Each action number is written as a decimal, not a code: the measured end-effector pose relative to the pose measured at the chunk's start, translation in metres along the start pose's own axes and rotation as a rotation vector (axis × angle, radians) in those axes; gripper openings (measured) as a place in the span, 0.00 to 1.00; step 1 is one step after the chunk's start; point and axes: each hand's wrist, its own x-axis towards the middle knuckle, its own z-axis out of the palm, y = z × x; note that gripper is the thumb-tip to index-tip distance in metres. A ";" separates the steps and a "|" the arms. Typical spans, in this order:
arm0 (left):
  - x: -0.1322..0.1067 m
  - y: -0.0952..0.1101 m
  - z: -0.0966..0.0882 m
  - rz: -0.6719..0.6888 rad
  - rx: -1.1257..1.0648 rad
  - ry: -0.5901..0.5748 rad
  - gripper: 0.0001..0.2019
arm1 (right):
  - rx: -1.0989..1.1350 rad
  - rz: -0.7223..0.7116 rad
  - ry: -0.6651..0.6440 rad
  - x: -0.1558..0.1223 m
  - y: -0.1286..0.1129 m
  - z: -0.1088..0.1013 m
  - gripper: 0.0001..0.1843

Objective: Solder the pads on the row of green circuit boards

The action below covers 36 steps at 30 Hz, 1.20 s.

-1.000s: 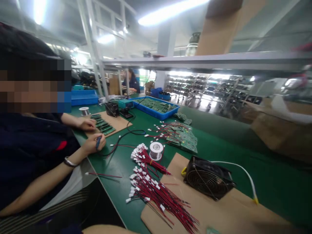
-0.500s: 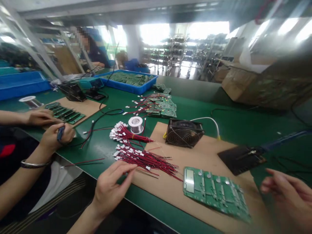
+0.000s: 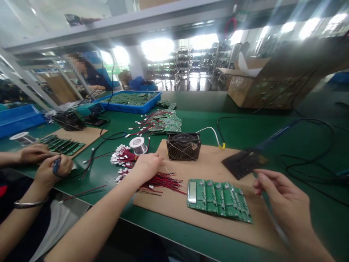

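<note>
My left hand (image 3: 148, 168) reaches over the bundles of red-and-black wires (image 3: 166, 182) with white connectors, palm down. Its fingertips bend out of sight, so a grip cannot be made out. My right hand (image 3: 282, 191) hovers at the right edge of the brown board, fingers loosely curled and apart, with nothing visible in them. Near its fingertips lies a dark flat holder (image 3: 238, 163) with a blue-handled tool (image 3: 278, 133), partly blurred. Between my hands, a row of overlapping green circuit boards (image 3: 218, 200) rests on the brown board (image 3: 174, 214); the leftmost has a small display.
A black fan (image 3: 184, 147) stands behind the circuit boards. A solder spool (image 3: 138, 145) is left of it. Wired boards (image 3: 166, 122) and a blue tray (image 3: 147, 106) lie farther back. At left, a co-worker's hands (image 3: 54, 167) work beside more boards. A cardboard box (image 3: 253, 89) stands back right.
My left hand has moved forward and right, from the front of the wires to above them. My right hand now appears closer to the dark holder. The camera view has shifted.
</note>
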 end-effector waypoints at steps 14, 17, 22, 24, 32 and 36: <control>-0.014 -0.029 0.002 -0.030 -0.040 0.290 0.12 | -0.305 -0.515 -0.188 -0.007 -0.002 0.002 0.09; -0.010 -0.026 0.006 0.029 -0.104 0.269 0.11 | -0.452 -0.807 -0.424 -0.022 -0.030 0.027 0.13; -0.008 -0.023 0.007 0.080 -0.244 0.235 0.12 | -0.735 -0.695 -0.784 -0.043 -0.050 0.077 0.41; -0.009 -0.026 0.005 0.017 -0.295 0.299 0.12 | -0.774 -0.644 -0.842 -0.043 -0.044 0.086 0.35; 0.005 -0.057 -0.010 -0.451 -0.568 0.701 0.11 | -0.656 -0.553 -0.955 -0.034 -0.030 0.084 0.35; 0.021 -0.073 -0.024 -0.533 -0.778 0.846 0.12 | -0.669 -0.541 -0.975 -0.035 -0.029 0.084 0.35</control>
